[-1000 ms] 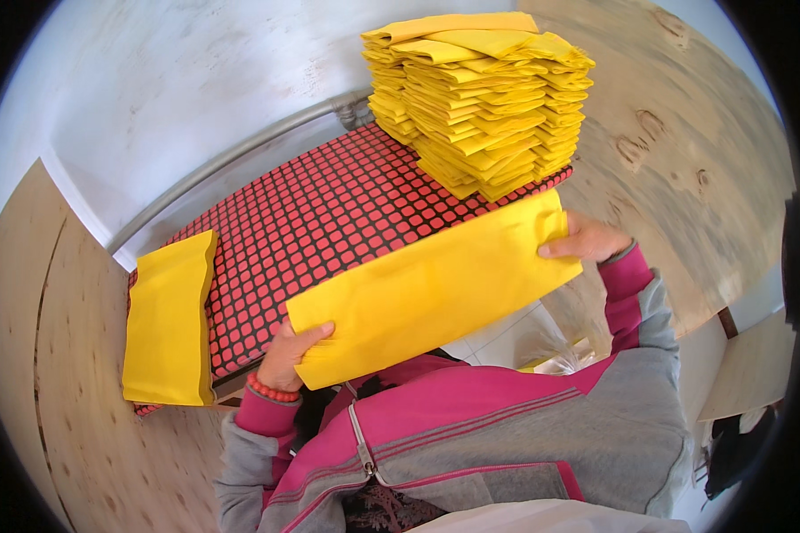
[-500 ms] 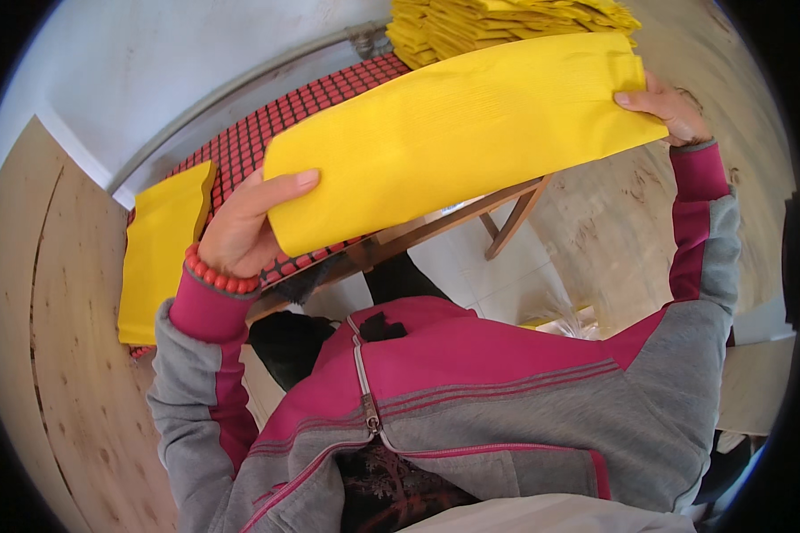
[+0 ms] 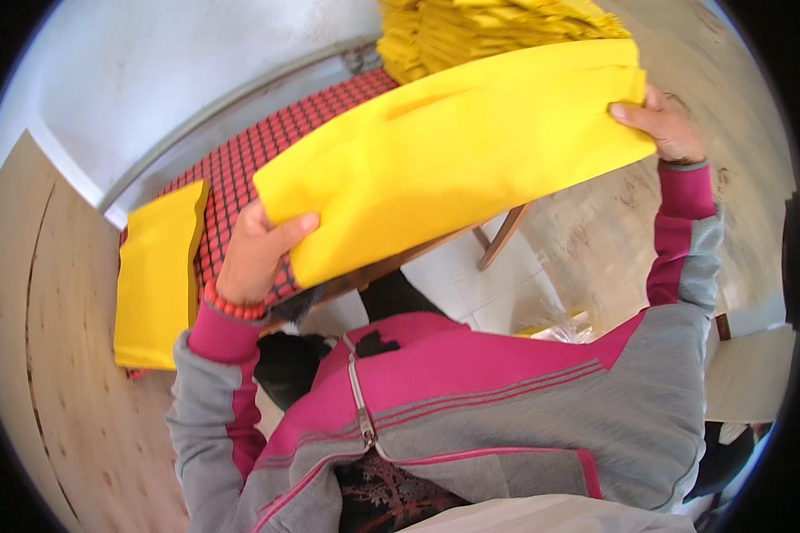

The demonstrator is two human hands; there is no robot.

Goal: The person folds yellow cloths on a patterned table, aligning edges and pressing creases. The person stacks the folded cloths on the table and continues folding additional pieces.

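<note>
A long, flat yellow folded bag or sheet (image 3: 458, 155), of a thin fabric-like material, is stretched between my hands above the table. My left hand (image 3: 256, 249), with a red bead bracelet at the wrist, grips its left end, thumb on top. At the other end my right hand (image 3: 662, 123) pinches the right edge, thumb on the upper face and fingers behind, partly hidden. Another flat yellow piece (image 3: 158, 275) lies on the red and black checked cloth (image 3: 227, 178), to the left of my left hand.
A tall stack of folded yellow pieces (image 3: 498, 31) stands at the table's far end. Behind the table run a white wall (image 3: 196, 71) and a grey pipe (image 3: 231, 105). A wooden table leg (image 3: 504, 238) shows below, and a clear plastic package (image 3: 564, 329) lies on the floor.
My left hand has lowered slightly with its end of the yellow piece, and my right hand has shifted a little left and down. The held piece tilts a bit more.
</note>
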